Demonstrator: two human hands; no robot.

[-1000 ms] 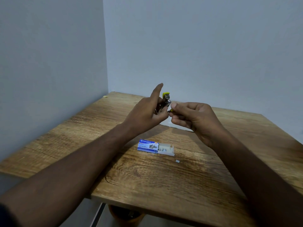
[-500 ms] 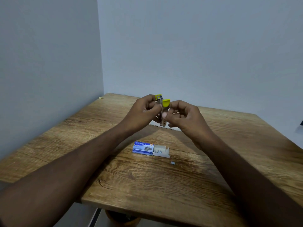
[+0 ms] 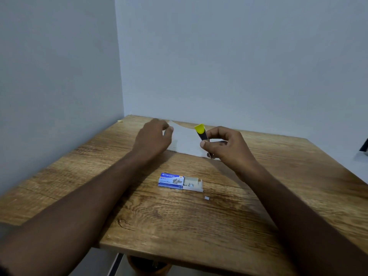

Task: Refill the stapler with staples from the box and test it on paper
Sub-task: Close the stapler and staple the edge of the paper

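Right hand (image 3: 229, 148) grips the yellow-tipped stapler (image 3: 201, 133), upright over the paper (image 3: 185, 143). Left hand (image 3: 153, 137) is curled at the paper's left corner, blurred; can't tell if it's gripping. The open staple box (image 3: 180, 181) and a loose staple bit (image 3: 206, 198) lie nearer on the table (image 3: 199, 226), apart from both hands.

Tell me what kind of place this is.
Likely a plain room, home or office: a wooden table stands in a corner of bare pale walls, with a staple box and a sheet of paper on it.
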